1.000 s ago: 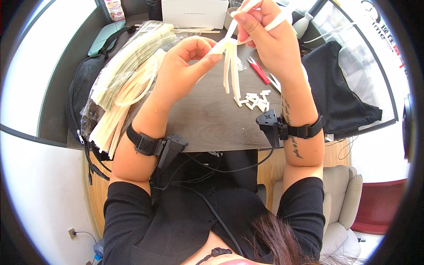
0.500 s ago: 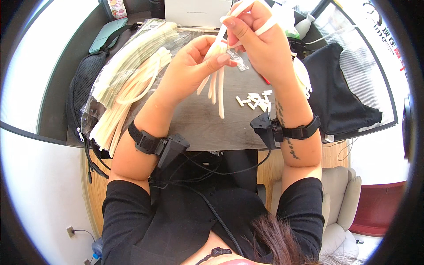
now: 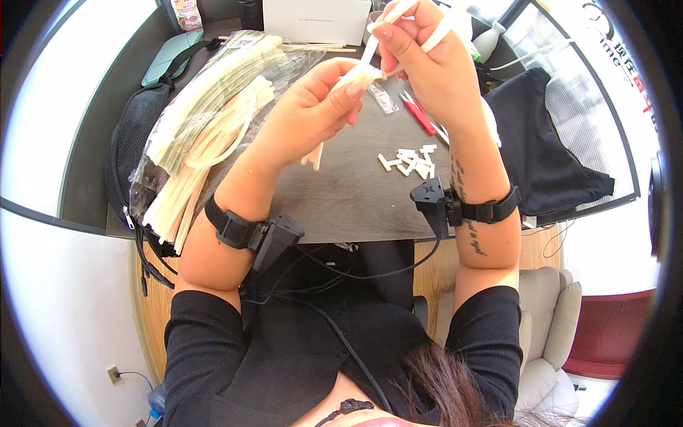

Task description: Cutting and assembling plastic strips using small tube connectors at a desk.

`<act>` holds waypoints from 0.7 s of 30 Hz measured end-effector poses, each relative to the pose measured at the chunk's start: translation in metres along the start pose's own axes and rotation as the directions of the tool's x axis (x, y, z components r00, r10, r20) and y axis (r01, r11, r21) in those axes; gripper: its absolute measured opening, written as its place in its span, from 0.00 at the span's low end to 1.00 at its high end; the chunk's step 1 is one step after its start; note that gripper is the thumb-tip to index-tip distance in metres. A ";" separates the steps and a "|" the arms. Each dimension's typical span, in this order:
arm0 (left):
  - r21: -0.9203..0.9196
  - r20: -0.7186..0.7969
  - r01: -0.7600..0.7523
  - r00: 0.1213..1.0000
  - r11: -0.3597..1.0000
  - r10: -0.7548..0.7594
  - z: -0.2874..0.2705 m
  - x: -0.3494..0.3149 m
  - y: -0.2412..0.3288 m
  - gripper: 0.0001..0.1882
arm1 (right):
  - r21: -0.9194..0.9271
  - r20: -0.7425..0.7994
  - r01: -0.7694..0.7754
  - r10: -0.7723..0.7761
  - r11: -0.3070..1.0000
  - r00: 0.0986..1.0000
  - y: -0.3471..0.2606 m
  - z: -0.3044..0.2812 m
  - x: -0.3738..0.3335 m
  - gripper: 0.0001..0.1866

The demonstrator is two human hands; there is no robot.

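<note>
My left hand [image 3: 313, 103] is closed round a small bundle of cream pipe cleaners [image 3: 364, 74] above the desk. Their lower ends [image 3: 313, 156] poke out below the palm, beside the wrist. Close by on the right, my right hand [image 3: 435, 75] pinches a longer white pipe cleaner [image 3: 371, 51] between thumb and fingers. This one rises from the bundle and bends back over the right hand, leaving the top of the view. Exactly how it meets the bundle is hidden by my fingers.
Left lies a clear plastic bag [image 3: 160, 153] with pale green and cream pipe cleaners. Short white cut pieces [image 3: 409, 162], red-handled snips [image 3: 418, 115] and a small clear packet [image 3: 384, 99] lie on the desk. A white box [image 3: 316, 23] stands behind; black cloth [image 3: 548, 153] lies right.
My right hand has shifted slightly right, uncovering the red snips. The left hand has turned, so the bundle's ends no longer hang down in front of it but show beside the wrist.
</note>
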State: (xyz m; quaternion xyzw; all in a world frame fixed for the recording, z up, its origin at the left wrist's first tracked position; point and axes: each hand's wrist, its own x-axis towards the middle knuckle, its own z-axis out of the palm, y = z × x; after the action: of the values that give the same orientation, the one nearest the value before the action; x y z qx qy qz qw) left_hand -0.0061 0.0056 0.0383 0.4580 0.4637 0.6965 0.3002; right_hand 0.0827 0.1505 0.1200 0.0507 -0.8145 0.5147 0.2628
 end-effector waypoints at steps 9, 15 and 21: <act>0.079 -0.090 -0.008 0.996 0.997 0.015 0.000 -0.002 -0.001 0.14 | -0.025 0.003 -0.036 0.037 0.999 0.999 -0.001 -0.003 -0.001 0.04; 0.099 -0.138 0.043 0.990 0.994 -0.029 -0.006 -0.002 0.001 0.15 | -0.008 0.059 0.009 -0.009 1.000 0.998 0.008 -0.007 0.000 0.04; 0.120 -0.146 0.060 0.988 0.991 -0.042 -0.007 -0.001 0.004 0.15 | 0.069 0.052 0.042 -0.046 0.997 0.998 0.017 -0.011 -0.001 0.04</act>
State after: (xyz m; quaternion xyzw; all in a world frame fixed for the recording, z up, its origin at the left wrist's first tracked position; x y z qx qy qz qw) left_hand -0.0120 0.0008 0.0408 0.4125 0.5380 0.6895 0.2550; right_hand 0.0812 0.1676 0.1096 0.0912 -0.8018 0.5348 0.2505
